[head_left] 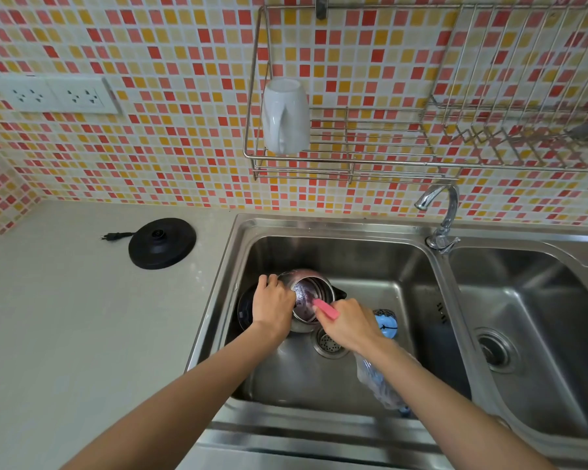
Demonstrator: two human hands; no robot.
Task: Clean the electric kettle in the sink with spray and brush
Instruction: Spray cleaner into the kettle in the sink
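The steel electric kettle (308, 288) sits tilted in the left sink basin (370, 266), its mouth open toward me, purple foam inside. My left hand (272, 305) grips its rim and left side. My right hand (345, 323) holds a pink brush (325, 308) whose end reaches into the kettle's mouth. A clear spray bottle (379, 374) with a blue head lies in the basin under my right forearm.
The kettle's black base (162, 242) with its plug lies on the grey counter at the left. A tap (445, 215) stands between the two basins. A wire rack (353, 157) holding a white mug (286, 117) hangs on the tiled wall. A second basin (530, 317) is at the right.
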